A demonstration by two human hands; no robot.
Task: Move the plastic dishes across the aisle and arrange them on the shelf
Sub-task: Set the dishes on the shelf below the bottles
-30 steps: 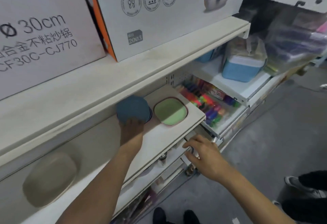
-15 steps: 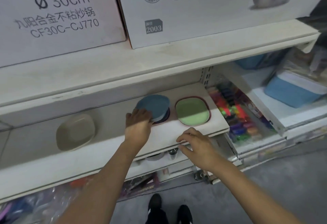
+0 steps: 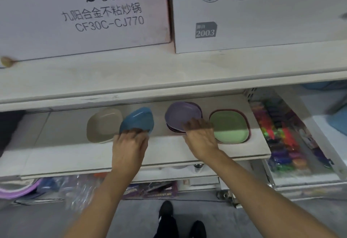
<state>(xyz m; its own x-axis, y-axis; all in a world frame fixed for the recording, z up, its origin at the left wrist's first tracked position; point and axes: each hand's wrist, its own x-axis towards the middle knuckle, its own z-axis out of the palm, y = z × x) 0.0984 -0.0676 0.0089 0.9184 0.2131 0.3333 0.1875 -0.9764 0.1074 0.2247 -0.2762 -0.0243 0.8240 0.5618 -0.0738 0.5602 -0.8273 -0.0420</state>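
- Since 0.5 s ago: blue dish [image 3: 138, 120] lifted off purple stack [image 3: 183, 117], tilted, now overlapping beige dish [image 3: 103, 125].
- Head view: left hand [image 3: 129, 146] grips blue dish; right hand [image 3: 201, 137] grips purple stack beside green dish [image 3: 230, 126], near shelf [image 3: 165, 155] front edge.

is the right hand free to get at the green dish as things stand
Probably yes: the right hand grips the purple dish, but the green dish lies uncovered right beside it.
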